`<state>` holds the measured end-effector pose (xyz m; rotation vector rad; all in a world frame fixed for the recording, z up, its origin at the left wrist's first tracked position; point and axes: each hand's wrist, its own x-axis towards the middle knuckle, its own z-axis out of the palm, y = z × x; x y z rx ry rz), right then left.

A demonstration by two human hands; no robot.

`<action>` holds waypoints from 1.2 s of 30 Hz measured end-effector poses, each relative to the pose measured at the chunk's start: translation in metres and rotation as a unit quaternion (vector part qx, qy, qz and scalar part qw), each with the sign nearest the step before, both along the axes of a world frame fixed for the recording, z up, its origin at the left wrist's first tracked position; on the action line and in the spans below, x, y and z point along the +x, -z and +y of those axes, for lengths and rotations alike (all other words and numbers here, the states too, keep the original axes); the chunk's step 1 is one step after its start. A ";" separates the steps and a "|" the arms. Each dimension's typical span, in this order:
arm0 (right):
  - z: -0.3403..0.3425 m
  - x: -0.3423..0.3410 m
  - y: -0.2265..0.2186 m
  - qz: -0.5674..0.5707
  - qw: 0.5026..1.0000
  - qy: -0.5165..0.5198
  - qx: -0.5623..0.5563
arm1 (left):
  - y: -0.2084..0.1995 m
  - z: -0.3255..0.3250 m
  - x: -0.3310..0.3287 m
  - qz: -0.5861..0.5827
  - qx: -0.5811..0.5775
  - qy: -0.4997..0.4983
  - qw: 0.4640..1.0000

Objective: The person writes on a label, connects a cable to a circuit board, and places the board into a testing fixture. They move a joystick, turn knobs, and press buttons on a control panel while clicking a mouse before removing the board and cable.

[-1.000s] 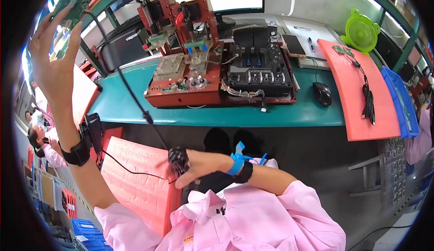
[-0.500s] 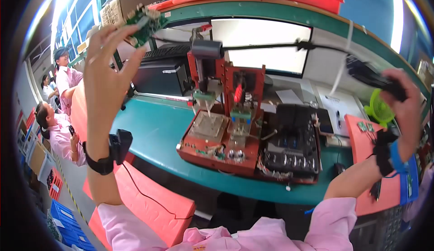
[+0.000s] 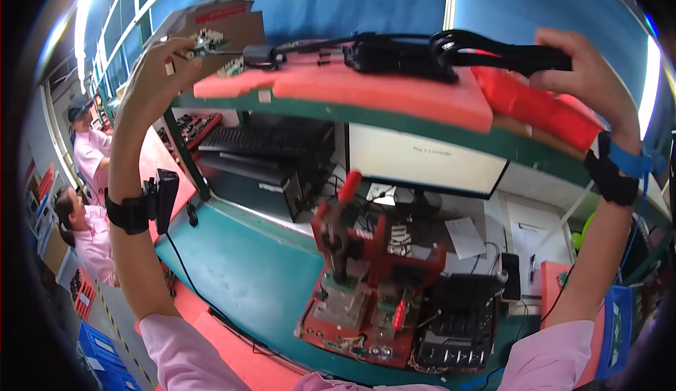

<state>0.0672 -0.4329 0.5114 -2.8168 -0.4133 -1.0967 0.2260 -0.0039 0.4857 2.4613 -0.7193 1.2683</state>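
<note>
My left hand (image 3: 165,74), raised at the upper left, pinches a green circuit board (image 3: 208,43) by its edge, in front of a cardboard box. A black cable runs from the board through a dark cylindrical block (image 3: 259,56). Over at the upper right, my right hand (image 3: 581,74) is closed round a looped bundle of black cable (image 3: 517,56), held above the shelf. Another dark cable bundle (image 3: 394,60) appears on the pink foam (image 3: 352,91) of the shelf; where the two bundles part is hard to make out.
Below the shelf stand a lit monitor (image 3: 422,155), a black computer case (image 3: 246,183) and a keyboard (image 3: 243,141). A red clamp fixture (image 3: 352,324) and a black device (image 3: 461,320) sit on the green bench (image 3: 239,250). A red bin (image 3: 535,106) rests on the shelf.
The view has tilted up toward the shelf. My right hand has brought the cable bundle from beside the bench up over the shelf; my left hand still holds the board, now before the box.
</note>
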 end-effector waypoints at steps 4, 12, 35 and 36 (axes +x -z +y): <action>0.022 0.041 -0.065 0.146 0.988 0.043 -0.009 | -0.052 0.013 0.068 0.114 0.003 0.085 0.990; 0.022 0.142 -0.099 0.257 0.957 0.069 0.115 | -0.110 -0.016 0.194 0.268 0.078 0.022 0.960; -0.069 0.304 -0.024 0.265 0.905 0.328 -0.058 | -0.078 -0.124 0.283 0.259 0.184 -0.080 0.945; -0.077 0.306 -0.025 0.249 0.905 0.344 -0.030 | -0.087 -0.125 0.271 0.279 0.204 -0.094 0.934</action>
